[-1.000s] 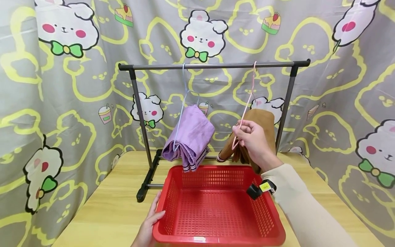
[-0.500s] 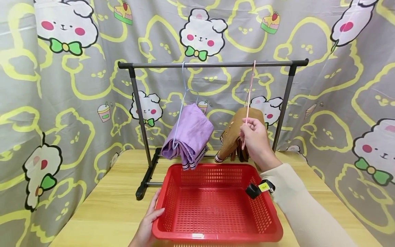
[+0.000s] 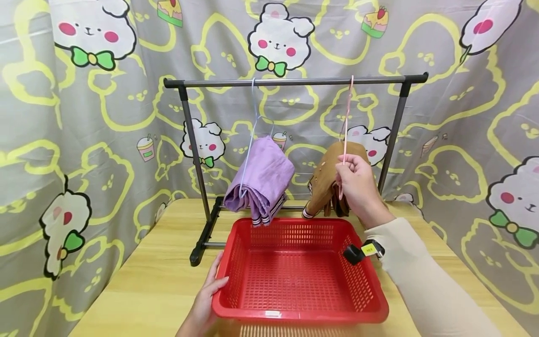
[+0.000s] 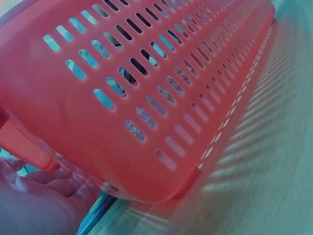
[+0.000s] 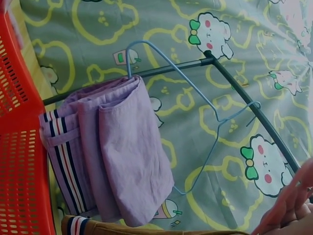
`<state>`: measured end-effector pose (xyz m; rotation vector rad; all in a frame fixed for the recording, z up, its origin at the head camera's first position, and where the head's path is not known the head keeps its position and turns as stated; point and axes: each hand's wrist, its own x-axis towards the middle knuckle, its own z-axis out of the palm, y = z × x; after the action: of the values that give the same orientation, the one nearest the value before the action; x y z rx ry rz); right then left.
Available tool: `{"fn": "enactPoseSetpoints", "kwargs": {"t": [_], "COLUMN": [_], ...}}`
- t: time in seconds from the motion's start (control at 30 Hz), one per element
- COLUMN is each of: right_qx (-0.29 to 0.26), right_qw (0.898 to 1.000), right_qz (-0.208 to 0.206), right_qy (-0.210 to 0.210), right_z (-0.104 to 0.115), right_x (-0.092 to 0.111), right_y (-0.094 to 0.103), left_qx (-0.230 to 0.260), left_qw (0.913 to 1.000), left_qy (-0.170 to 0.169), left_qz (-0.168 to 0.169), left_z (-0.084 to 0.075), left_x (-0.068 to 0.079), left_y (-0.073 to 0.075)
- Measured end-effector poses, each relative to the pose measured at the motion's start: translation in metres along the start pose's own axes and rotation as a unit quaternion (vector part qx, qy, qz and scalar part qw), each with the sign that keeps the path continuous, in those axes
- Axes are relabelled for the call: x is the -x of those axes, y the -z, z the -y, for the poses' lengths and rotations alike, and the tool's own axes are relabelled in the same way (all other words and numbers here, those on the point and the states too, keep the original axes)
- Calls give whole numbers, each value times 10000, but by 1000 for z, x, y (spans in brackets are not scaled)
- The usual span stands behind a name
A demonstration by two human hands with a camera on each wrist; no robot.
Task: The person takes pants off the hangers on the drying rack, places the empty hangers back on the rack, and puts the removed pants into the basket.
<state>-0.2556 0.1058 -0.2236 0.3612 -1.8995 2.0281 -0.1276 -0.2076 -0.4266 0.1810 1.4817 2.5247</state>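
My right hand [image 3: 358, 180] pinches the pink wire hanger [image 3: 346, 126] low on its near side. That hanger hooks over the rack's top bar, and a folded brown garment [image 3: 324, 175] with striped cuffs is draped over it, partly behind the hand. To its left a folded lilac garment [image 3: 263, 173], its striped edge low, hangs from a blue wire hanger [image 5: 188, 83]. With the thumb at the rim and fingers along the outer wall, my left hand [image 3: 206, 295] grips the red plastic basket [image 3: 299, 316] by its left side. Nothing lies in the basket.
The clothes rack [image 3: 294, 82] has a grey bar and black end joints, and its left foot [image 3: 204, 238] rests on the wooden table [image 3: 139, 285]. A grey cartoon-print curtain [image 3: 168, 42] surrounds the table at the back and sides. The basket stands in front of the rack, below both garments.
My right hand has swung the pink hanger's near side to the right, turning the brown garment so its buttons show. The left hand keeps its grip on the basket. The head view shifts slightly.
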Motion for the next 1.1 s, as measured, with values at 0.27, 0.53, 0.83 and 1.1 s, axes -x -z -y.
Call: {"fn": "enactPoseSetpoints", "kwargs": {"t": [0.27,0.53,0.83,1.1], "right_qx": [111,-113,113,29], "right_qw": [9996,9992,9994,9991], "right_qz": [163,322,215,271], "right_qy": [188,206,249,329], "right_z": [6,9,6,5], "right_x": [-1,3,6,2], "right_y": [10,15,18,13], "left_qx": [-62,-153,-161,-23], "left_qw": [9996,9989,9991,9998], "left_qy": [-262,-411,-299,-195], "left_qz": [64,164,239,-29], "left_z": [2,6,9,2], "left_x": [-7,-7,-5,-1], "left_y": [-4,-4,-4,0]}}
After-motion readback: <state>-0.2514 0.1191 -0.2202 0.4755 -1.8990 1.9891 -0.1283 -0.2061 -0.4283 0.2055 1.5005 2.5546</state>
